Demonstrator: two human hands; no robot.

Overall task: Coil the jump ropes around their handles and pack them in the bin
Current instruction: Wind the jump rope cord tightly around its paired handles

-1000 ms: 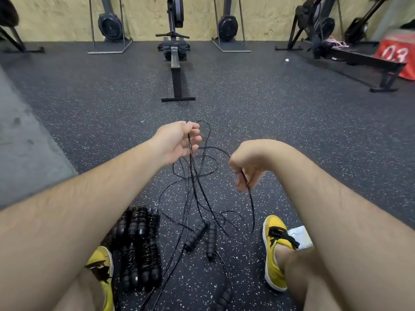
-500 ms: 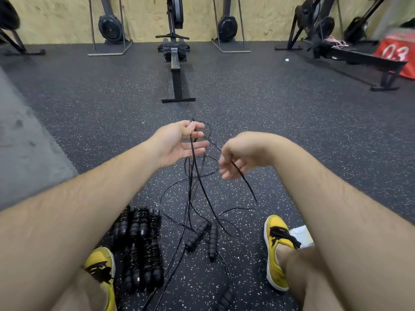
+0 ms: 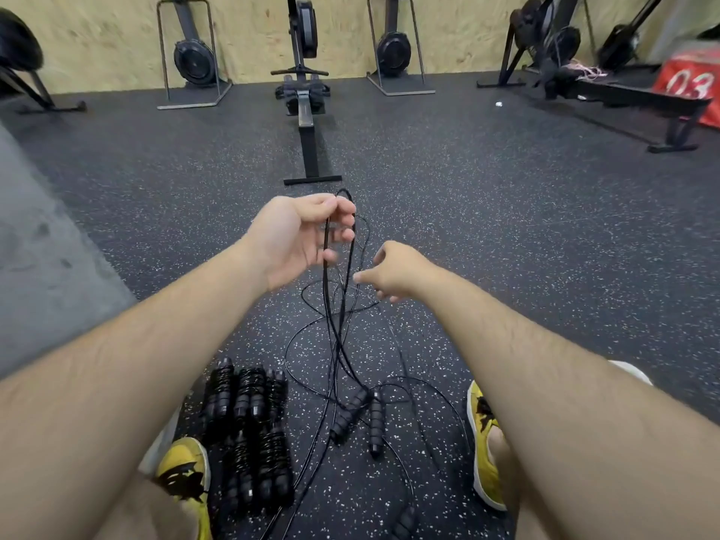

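My left hand (image 3: 296, 239) is raised over the floor and pinches a loop of thin black jump rope (image 3: 331, 317) at its fingertips. The strands hang down to a tangle on the speckled floor. My right hand (image 3: 393, 270) is just right of the hanging strands, its blurred fingers reaching toward them, and I see nothing held in it. Two loose black handles (image 3: 348, 417) (image 3: 376, 422) lie between my feet. A pile of several coiled ropes (image 3: 249, 426) sits by my left foot. No bin is in view.
My yellow shoes (image 3: 183, 473) (image 3: 485, 446) flank the ropes. Another handle (image 3: 405, 522) lies at the bottom edge. A rowing machine (image 3: 307, 122) stands straight ahead, with more machines along the wall. A red box (image 3: 691, 85) is far right and a grey mat (image 3: 39, 247) lies to the left.
My right hand let the strand it was pinching drop and moved up and left toward the hanging rope. My left hand rose slightly, still holding the loop.
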